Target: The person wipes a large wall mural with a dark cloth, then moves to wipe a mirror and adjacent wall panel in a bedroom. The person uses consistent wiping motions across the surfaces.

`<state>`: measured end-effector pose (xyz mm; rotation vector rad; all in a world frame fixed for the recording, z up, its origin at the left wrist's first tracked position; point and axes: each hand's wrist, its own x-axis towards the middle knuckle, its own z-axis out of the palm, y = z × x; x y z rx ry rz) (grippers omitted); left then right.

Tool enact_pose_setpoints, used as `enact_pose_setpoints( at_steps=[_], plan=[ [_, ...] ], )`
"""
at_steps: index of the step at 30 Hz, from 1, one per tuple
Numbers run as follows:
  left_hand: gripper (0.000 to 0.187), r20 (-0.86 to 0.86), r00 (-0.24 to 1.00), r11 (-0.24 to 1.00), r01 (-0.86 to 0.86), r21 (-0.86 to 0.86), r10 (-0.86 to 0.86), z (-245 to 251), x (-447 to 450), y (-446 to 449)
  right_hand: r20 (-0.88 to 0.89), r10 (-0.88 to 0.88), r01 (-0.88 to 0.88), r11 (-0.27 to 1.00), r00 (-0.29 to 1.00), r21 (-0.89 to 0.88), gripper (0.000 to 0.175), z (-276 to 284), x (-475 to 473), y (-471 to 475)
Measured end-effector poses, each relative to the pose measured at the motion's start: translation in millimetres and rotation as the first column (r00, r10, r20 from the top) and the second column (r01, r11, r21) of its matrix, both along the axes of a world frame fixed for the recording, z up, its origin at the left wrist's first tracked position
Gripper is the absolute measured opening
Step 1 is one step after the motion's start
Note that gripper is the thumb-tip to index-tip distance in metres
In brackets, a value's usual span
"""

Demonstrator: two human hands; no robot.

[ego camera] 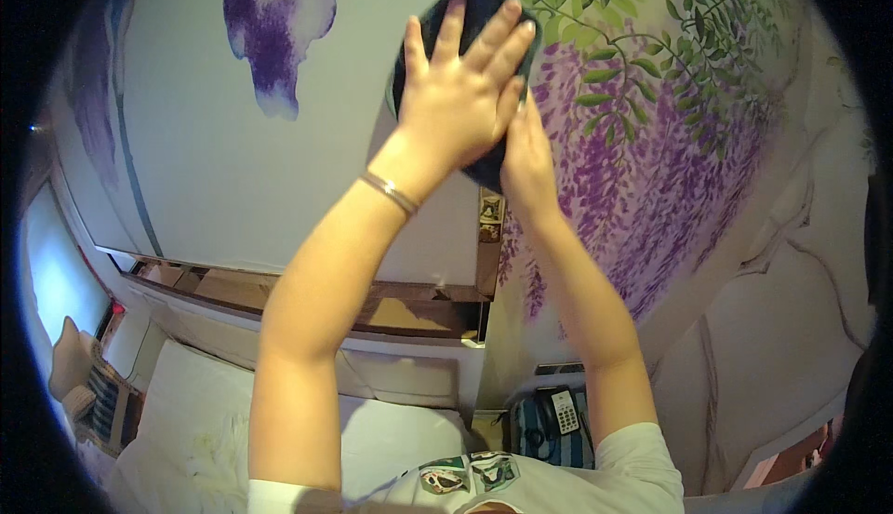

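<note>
Both arms are raised in front of the wall. My left hand (457,92), with a metal bangle at its wrist, lies with spread fingers over a dark cloth-like item (481,8) that has a paler edge. Its palm side faces the item. Close against the item's lower right edge is my right hand (529,158), seen from the side, its fingertips near my left thumb. What the right fingers grip is partly hidden. Behind the item stand a white panel with purple painting (272,46) and a wall with painted purple wisteria (600,165).
Below the panel runs an open ledge (230,291) with a brown edge. A bed with white pillows (398,437) lies beneath. A corded telephone (564,409) rests on a striped blue surface (582,448). A beige figure or soft toy (70,367) is at far left.
</note>
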<state>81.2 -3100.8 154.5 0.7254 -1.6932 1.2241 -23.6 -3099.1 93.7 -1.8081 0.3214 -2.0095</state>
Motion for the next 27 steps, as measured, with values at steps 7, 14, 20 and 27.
enact_pose_setpoints(
  at_steps=[7, 14, 20, 27],
  plan=[
    [0.054, -0.021, 1.0, 1.0, -0.018, -0.001, 0.018, 35, -11, 6, 0.063, 0.298, -0.303, 0.95, 0.952, 0.083, 0.048, 63, -11, -23],
    [0.056, -0.107, 0.992, 0.989, 0.086, 0.119, -0.073, -57, -5, 3, 0.048, 0.25, -0.249, 0.968, 0.967, -0.026, 0.051, -27, -5, -15],
    [0.06, -0.147, 0.989, 0.961, 0.043, 0.275, -0.002, -173, 1, 14, -0.095, -0.101, 0.1, 0.995, 0.99, -0.015, 0.056, -130, -3, -1],
    [0.053, -0.082, 0.995, 0.911, -0.025, 0.411, 0.064, -294, 7, 32, -0.243, -0.302, 0.338, 0.933, 0.922, 0.121, 0.055, -236, 2, 33]
  ],
)
